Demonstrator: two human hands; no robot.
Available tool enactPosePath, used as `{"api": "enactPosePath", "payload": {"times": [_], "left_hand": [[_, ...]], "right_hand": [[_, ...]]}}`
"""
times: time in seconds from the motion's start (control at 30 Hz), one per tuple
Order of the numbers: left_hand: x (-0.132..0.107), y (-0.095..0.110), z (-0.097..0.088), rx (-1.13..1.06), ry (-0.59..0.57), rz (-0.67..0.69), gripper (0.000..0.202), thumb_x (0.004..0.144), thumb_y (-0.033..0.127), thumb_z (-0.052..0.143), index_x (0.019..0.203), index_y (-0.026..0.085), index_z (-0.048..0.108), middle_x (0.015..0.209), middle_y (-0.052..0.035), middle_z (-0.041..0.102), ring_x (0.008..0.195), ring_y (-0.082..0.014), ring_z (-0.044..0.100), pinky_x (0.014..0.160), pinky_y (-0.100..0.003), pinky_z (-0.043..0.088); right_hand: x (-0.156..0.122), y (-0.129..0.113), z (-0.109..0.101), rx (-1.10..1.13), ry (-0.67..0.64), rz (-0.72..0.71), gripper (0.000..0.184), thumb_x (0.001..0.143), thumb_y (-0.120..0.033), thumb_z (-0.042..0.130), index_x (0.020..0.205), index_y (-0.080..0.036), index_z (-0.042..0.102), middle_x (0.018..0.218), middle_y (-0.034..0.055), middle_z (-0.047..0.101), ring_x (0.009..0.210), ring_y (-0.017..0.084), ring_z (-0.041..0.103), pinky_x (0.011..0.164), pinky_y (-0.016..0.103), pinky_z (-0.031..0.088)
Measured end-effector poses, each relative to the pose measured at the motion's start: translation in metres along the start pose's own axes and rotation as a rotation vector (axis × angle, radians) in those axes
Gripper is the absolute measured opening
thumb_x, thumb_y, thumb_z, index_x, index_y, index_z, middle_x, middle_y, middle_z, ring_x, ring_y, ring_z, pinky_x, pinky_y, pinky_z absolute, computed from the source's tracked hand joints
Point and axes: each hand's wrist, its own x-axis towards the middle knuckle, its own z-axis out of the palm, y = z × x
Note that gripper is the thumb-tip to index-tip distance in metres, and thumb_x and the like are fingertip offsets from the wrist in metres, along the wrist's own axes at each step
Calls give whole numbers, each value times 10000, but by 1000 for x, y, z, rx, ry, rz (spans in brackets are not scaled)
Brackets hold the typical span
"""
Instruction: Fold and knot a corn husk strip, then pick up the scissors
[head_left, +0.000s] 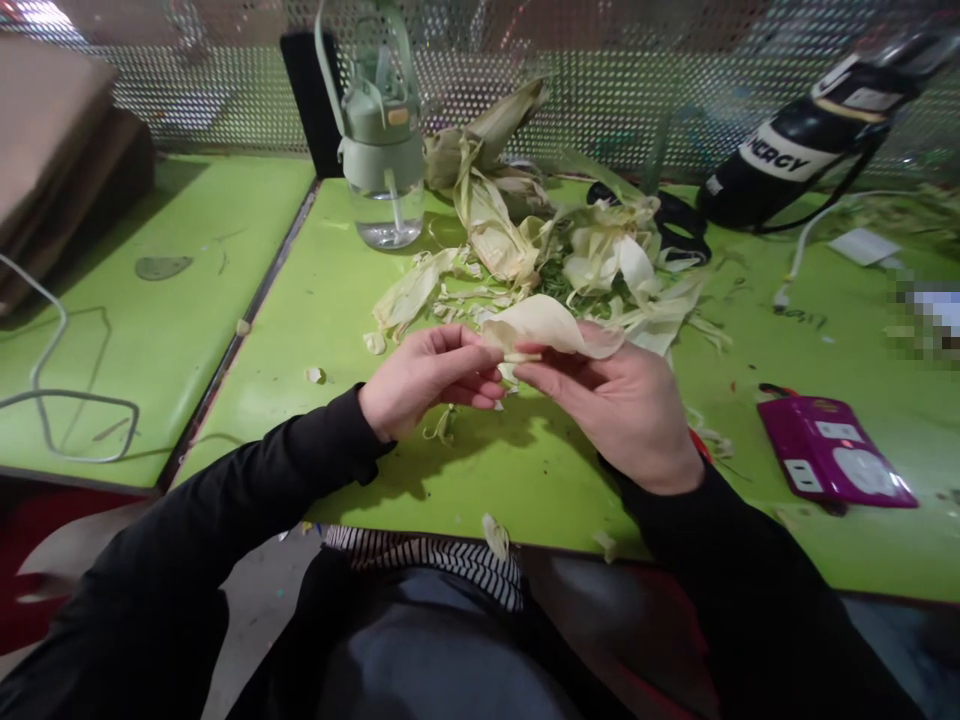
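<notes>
A pale corn husk (pixel 544 318) is held between my two hands, above the green table. My left hand (pixel 439 372) pinches its left end, thumb against the fingers. My right hand (pixel 626 400) grips the other side of the same piece, where a thin rolled strip shows between both sets of fingertips. Behind the hands lies a heap of loose husks (pixel 499 235), mixed with shreds and green bits. Scissors with black handles (pixel 684 228) lie partly under the heap on its right.
A green water bottle (pixel 382 160) stands behind the heap, before a perforated screen. To the right, a black flask (pixel 787 150) leans on the screen and a purple power strip (pixel 836 450) lies on the table (pixel 450 480). Brown cardboard (pixel 52 150) and a grey cable (pixel 56 350) are left.
</notes>
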Motion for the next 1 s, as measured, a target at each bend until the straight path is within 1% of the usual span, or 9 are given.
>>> {"api": "enactPosePath", "payload": {"times": [0.17, 0.27, 0.37, 0.5, 0.6, 0.67, 0.77, 0.87, 1.0], "left_hand": [[-1, -1, 1, -16, -6, 0, 159, 895, 97, 649, 768, 129, 559, 652, 5, 689, 530, -56, 669, 555, -143, 551], [-1, -3, 1, 2, -16, 73, 159, 878, 122, 675, 775, 142, 556, 657, 23, 687, 538, -54, 667, 548, -141, 546], [-2, -6, 1, 35, -25, 161, 172, 852, 160, 710, 770, 148, 559, 675, 27, 688, 567, -58, 675, 547, -139, 543], [0, -9, -1, 112, -31, 252, 198, 838, 225, 735, 768, 149, 566, 693, 22, 682, 581, -62, 672, 556, -151, 547], [2, -10, -2, 193, -72, 311, 199, 816, 240, 763, 801, 138, 592, 689, 27, 659, 581, -63, 662, 580, -166, 560], [3, -9, -3, 237, -97, 324, 228, 783, 245, 799, 836, 131, 609, 717, 27, 657, 585, -62, 656, 591, -176, 567], [5, -10, -4, 268, -98, 330, 301, 741, 280, 846, 844, 133, 605, 733, 25, 658, 584, -67, 653, 579, -182, 567], [6, -10, -5, 267, -93, 335, 318, 743, 309, 851, 824, 137, 597, 702, 22, 660, 592, -77, 663, 581, -184, 570], [4, -8, -7, 240, -129, 288, 288, 760, 272, 834, 817, 142, 583, 701, 20, 673, 592, -74, 667, 585, -182, 568]], "right_hand": [[-1, -1, -2, -98, 37, -10, 78, 852, -285, 785, 925, -262, 772, 953, -5, 792, 862, 190, 756, 828, 351, 638], [-1, -5, -3, -90, 43, -26, 88, 855, -318, 776, 893, -249, 738, 862, -8, 765, 778, 180, 729, 740, 332, 623], [0, -9, -5, -69, 24, -26, 164, 819, -332, 794, 818, -234, 663, 757, -21, 707, 673, 161, 671, 621, 298, 575], [-1, -13, -6, -27, 1, 49, 150, 804, -268, 772, 798, -251, 623, 743, -22, 678, 672, 164, 645, 614, 296, 553], [-1, -13, -5, -20, -3, 101, 157, 787, -235, 762, 772, -256, 608, 709, -25, 648, 634, 159, 606, 572, 291, 507], [-1, -13, -4, -6, -19, 119, 161, 776, -225, 759, 760, -253, 601, 708, -22, 640, 627, 158, 590, 560, 292, 482], [-1, -13, -3, -3, -41, 140, 144, 777, -221, 746, 766, -245, 605, 715, -17, 637, 630, 155, 573, 563, 291, 460], [-1, -12, -3, 1, -55, 154, 128, 784, -242, 744, 796, -234, 617, 738, -17, 652, 662, 158, 593, 591, 290, 467], [-1, -15, -4, 51, -64, 148, 163, 779, -266, 773, 795, -252, 612, 763, -5, 674, 684, 179, 617, 611, 317, 496]]}}
